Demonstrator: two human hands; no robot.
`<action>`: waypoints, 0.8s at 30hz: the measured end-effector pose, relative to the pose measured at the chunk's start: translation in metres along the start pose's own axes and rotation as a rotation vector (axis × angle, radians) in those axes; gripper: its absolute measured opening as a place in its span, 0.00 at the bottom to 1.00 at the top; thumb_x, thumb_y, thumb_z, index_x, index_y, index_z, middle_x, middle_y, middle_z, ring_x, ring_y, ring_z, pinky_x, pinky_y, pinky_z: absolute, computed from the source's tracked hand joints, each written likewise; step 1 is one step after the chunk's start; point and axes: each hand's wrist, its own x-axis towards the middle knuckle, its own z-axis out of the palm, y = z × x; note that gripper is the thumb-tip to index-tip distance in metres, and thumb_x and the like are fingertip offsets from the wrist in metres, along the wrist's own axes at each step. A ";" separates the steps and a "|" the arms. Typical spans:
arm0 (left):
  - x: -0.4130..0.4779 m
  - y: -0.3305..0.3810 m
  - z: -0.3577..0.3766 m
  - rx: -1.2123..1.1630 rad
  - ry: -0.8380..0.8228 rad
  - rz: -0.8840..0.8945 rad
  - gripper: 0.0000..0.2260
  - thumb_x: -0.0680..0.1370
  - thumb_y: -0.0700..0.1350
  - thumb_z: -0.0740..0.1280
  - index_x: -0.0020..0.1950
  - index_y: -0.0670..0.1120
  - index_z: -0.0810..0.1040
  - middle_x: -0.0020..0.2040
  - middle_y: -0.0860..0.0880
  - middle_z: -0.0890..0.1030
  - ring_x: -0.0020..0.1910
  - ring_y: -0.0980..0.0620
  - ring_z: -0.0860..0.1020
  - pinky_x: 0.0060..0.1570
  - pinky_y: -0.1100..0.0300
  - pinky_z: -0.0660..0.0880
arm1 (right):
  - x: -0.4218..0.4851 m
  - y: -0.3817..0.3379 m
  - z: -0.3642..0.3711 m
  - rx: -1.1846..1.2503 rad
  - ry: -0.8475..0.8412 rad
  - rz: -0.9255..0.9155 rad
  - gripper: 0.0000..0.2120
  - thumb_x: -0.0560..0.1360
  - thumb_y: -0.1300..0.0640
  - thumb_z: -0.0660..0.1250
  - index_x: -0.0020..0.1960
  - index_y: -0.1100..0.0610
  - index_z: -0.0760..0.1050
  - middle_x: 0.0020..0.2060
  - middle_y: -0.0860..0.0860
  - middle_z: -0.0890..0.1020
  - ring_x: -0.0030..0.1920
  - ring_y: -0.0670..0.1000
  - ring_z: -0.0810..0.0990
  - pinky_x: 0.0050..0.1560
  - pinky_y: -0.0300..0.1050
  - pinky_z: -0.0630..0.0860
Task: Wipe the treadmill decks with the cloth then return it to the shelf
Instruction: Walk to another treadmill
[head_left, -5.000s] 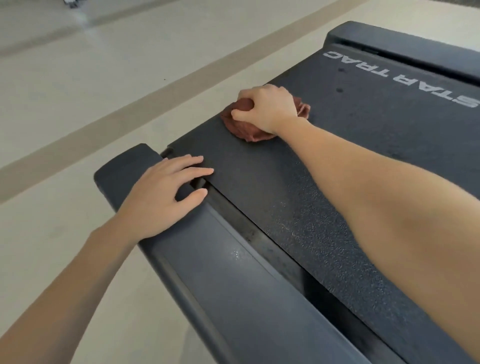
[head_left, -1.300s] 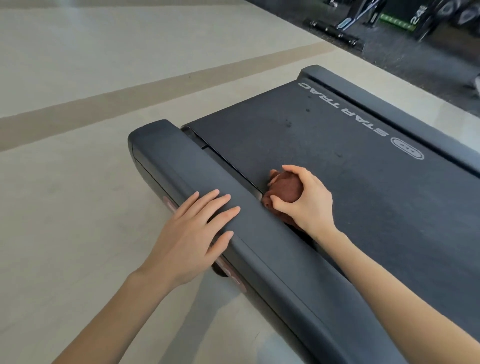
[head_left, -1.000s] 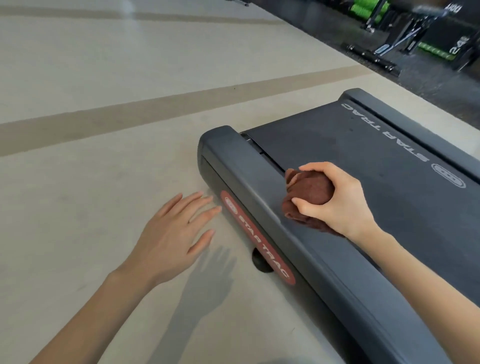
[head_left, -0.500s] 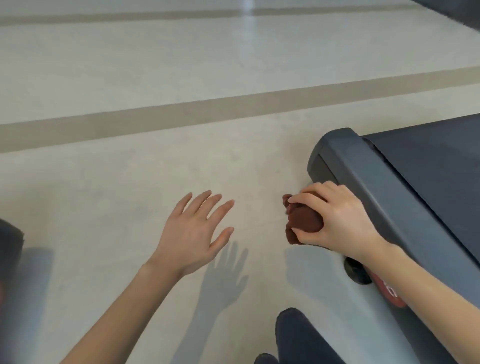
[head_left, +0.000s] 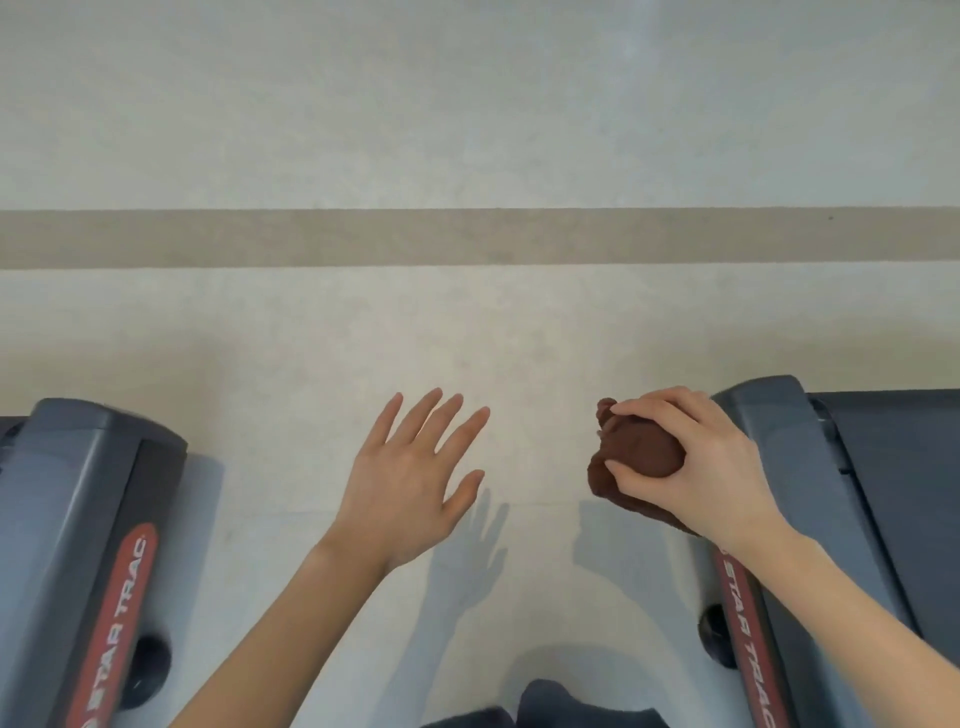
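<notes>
Head view: the right hand (head_left: 711, 467) has its fingers and thumb curled round a brown cloth (head_left: 639, 457) wadded into a ball. It holds the cloth in the air just beside the rear corner of the right treadmill (head_left: 779, 457) and off its black belt (head_left: 904, 493). The left hand (head_left: 410, 483) holds nothing, with its fingers straight and spread, palm down over the floor (head_left: 467, 338). Its shadow falls just to its right.

A loose flap of cloth hangs below the right hand, and I judge it could catch on the treadmill's corner or slip free if the grip eases. Balled this tightly, the cloth would touch only a narrow strip of a deck, so a pass could leave patches unwiped. The left treadmill (head_left: 67, 493) shows only its end and side here, so its deck cannot be checked. With a machine on each side, an elbow or knee could knock a side rail. The shelf is not in view.

The floor is pale, smooth and faintly mottled, crossed by a darker tan stripe (head_left: 467, 239) running left to right. Each treadmill side carries a red STAR TRAC label (head_left: 748, 629), with a dark round foot (head_left: 717, 636) near the right one. Dark clothing (head_left: 571, 706) shows at the bottom edge.
</notes>
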 end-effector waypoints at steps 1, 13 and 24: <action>0.005 0.000 -0.018 -0.010 0.021 0.000 0.23 0.78 0.55 0.52 0.70 0.48 0.70 0.66 0.46 0.74 0.67 0.45 0.70 0.67 0.43 0.65 | 0.007 -0.008 -0.015 0.001 -0.005 0.013 0.21 0.60 0.51 0.78 0.53 0.48 0.79 0.49 0.45 0.79 0.50 0.50 0.77 0.42 0.48 0.78; -0.023 -0.004 -0.288 -0.108 0.110 -0.064 0.21 0.79 0.51 0.53 0.69 0.46 0.71 0.66 0.44 0.74 0.66 0.44 0.71 0.67 0.45 0.65 | 0.064 -0.165 -0.235 -0.050 -0.033 -0.064 0.20 0.62 0.52 0.79 0.53 0.53 0.81 0.49 0.52 0.80 0.48 0.57 0.79 0.42 0.51 0.78; -0.080 0.001 -0.525 -0.139 0.102 -0.057 0.21 0.79 0.50 0.54 0.69 0.44 0.70 0.67 0.44 0.73 0.68 0.44 0.70 0.67 0.45 0.65 | 0.071 -0.317 -0.423 -0.198 -0.061 -0.183 0.21 0.61 0.50 0.78 0.52 0.56 0.81 0.46 0.53 0.82 0.42 0.57 0.79 0.45 0.52 0.77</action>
